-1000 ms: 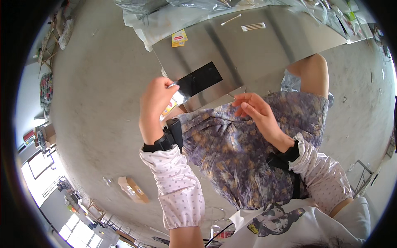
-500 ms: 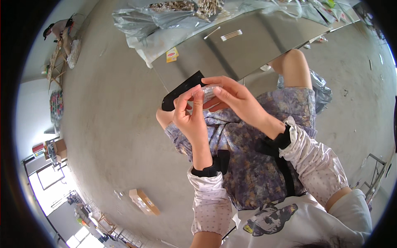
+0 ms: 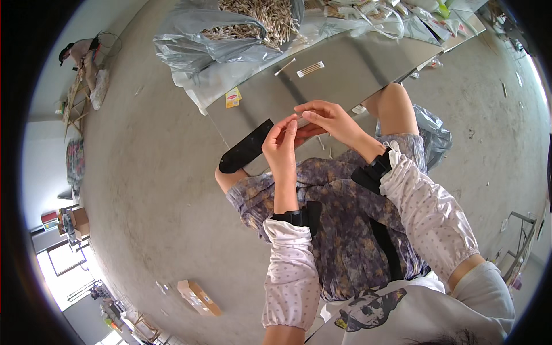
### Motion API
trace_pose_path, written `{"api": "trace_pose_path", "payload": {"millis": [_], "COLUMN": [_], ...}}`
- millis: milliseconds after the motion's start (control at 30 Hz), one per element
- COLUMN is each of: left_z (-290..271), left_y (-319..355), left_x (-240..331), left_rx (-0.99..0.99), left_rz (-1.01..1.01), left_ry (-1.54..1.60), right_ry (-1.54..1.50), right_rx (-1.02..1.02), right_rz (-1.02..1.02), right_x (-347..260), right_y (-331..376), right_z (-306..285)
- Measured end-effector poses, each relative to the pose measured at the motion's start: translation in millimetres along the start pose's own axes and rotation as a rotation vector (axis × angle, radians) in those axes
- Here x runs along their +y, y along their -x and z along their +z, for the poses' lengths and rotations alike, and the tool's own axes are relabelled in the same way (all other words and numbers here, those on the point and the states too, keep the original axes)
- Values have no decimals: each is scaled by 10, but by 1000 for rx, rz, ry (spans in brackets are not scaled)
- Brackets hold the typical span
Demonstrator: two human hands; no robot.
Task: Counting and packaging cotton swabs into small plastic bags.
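My left hand [image 3: 280, 154] and my right hand [image 3: 338, 123] meet above my lap, just in front of the table edge. Both are closed, thumbs and fingertips pinching a small clear plastic packet [image 3: 301, 121]. Fingers hide most of it, so its contents cannot be made out. Beyond them, on the grey table [image 3: 339, 86], lie a short row of cotton swabs [image 3: 311, 69] and a single cotton swab [image 3: 285, 66]. A yellow and white card [image 3: 233, 98] rests near the table's left corner.
A grey plastic bag [image 3: 190, 43] full of loose cotton swabs [image 3: 282, 20] covers the table's far side. A flat black strip [image 3: 247, 148] juts out by my left knee. On the floor are a cardboard box [image 3: 198, 298] and a plastic bag [image 3: 432, 135]. Another person [image 3: 80, 54] is at far left.
The view has tilted, showing more of the table and the swab pile. My hands have shifted slightly right in the picture, still together, and the clear packet is now more covered by fingers.
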State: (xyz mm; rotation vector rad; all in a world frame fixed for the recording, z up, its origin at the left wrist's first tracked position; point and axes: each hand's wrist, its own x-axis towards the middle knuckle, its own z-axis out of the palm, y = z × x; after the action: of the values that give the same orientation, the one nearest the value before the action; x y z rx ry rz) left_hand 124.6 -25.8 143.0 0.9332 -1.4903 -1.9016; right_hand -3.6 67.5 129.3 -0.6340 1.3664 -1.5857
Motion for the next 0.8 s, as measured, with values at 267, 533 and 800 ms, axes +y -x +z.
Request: {"api": "trace_pose_path", "payload": {"millis": [267,533,800], "left_z": [-21,34,-78], "left_y": [-13,-2,-11], "left_x": [-80,-47,-91], "left_rx": [25,34,-70], "left_rz": [-71,-83,-188], "left_ry": [138,65,306], "right_ry": [-128,-110,-88], "right_rx": [33,92,55], "right_rz": [121,136,184], "right_x": [-45,-61,-90], "right_y": [21,51,53], "right_z": [29,33,-14]}}
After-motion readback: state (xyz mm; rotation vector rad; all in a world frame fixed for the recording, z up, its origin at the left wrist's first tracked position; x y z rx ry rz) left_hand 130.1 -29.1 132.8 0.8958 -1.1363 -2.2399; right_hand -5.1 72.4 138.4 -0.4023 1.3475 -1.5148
